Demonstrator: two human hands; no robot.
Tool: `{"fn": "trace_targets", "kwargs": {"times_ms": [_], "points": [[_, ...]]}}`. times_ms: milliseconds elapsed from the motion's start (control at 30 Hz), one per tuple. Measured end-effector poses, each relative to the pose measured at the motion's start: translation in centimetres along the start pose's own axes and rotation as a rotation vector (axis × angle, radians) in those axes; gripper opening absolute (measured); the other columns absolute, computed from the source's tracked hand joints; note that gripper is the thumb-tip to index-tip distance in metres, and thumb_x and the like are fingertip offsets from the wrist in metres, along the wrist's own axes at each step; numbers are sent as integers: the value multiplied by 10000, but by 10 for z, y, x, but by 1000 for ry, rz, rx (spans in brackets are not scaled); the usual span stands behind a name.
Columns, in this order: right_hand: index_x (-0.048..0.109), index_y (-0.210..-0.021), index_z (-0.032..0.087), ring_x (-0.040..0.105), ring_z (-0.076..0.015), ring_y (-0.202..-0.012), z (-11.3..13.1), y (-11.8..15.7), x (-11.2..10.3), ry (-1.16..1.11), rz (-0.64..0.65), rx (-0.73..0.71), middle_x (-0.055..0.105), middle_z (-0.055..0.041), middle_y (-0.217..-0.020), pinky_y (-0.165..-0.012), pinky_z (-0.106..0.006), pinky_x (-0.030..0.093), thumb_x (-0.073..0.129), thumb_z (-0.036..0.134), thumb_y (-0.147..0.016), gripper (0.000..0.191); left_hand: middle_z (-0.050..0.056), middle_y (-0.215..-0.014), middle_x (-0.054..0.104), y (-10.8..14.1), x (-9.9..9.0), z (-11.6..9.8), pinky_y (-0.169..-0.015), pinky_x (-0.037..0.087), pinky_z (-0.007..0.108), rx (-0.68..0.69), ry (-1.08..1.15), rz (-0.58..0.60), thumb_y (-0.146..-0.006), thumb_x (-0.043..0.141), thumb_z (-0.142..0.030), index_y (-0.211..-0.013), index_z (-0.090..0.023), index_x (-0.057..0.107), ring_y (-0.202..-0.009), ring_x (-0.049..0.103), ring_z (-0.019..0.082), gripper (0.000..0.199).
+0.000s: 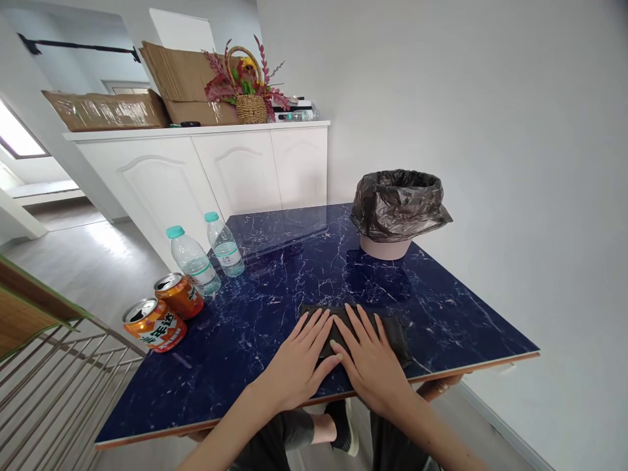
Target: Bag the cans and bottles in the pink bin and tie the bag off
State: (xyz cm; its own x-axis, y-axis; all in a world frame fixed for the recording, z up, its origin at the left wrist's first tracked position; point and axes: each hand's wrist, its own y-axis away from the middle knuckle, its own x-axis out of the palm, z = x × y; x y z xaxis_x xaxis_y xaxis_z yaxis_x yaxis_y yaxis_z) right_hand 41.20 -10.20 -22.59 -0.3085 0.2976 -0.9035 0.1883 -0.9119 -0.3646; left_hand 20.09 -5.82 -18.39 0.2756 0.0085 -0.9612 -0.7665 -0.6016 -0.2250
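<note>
A dark folded item point(398, 330), perhaps cloth or a plastic bag, lies flat near the front edge of the blue marbled table point(275, 288). My left hand point(301, 363) rests on its left part, fingers stretched out. Spread over its middle is my right hand point(370, 360), also palm down. The two thumbs and index fingers come close together or touch. Neither hand grips anything, and part of the dark item is hidden under them.
Two orange cans point(156, 325) point(179, 294) and two clear bottles point(196, 263) point(226, 246) stand at the table's left. A pink bin point(386, 248) with a black liner point(400, 208) is at the back right. Behind is a white cabinet point(245, 163) with boxes and a flower basket.
</note>
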Motion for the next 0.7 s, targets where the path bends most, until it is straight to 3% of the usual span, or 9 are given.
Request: {"fn": "trace_targets", "kwargs": {"times_ms": [167, 400, 567, 700], "points": [[403, -1690, 267, 247, -359, -1655, 1, 0, 1, 37, 15, 6, 270, -77, -1787, -1307, -663, 282, 300, 499, -1157, 591, 78, -1794, 205, -1, 2, 0, -1361, 245, 519, -32, 2, 36, -1135, 377, -556, -1753, -285, -8, -1660, 211, 276, 776], [431, -1676, 253, 261, -362, -1650, 0, 1, 3, 20, 0, 0, 310, -86, -1775, -1304, -662, 300, 331, 484, -1153, 580, 61, -1796, 213, 2, 1, -2, -1359, 270, 526, -50, 33, -5, -1140, 382, -530, -1755, -313, 49, -1658, 220, 277, 733], [393, -1693, 231, 253, -400, -1647, 16, 26, -6, -3, -67, -78, 297, -96, -1778, -1295, -676, 319, 429, 501, -1129, 626, 82, -1821, 110, 8, 2, -5, -1349, 270, 586, -178, 2, -132, -1146, 394, -471, -1755, -301, -3, -1675, 112, 317, 747], [328, -1720, 258, 294, -442, -1624, 28, 53, -13, 8, -68, -177, 276, -87, -1783, -1263, -711, 347, 492, 541, -1101, 700, 97, -1820, 138, 11, 3, -5, -1340, 260, 634, -245, -17, -216, -1138, 417, -475, -1751, -308, -44, -1673, 101, 343, 785]]}}
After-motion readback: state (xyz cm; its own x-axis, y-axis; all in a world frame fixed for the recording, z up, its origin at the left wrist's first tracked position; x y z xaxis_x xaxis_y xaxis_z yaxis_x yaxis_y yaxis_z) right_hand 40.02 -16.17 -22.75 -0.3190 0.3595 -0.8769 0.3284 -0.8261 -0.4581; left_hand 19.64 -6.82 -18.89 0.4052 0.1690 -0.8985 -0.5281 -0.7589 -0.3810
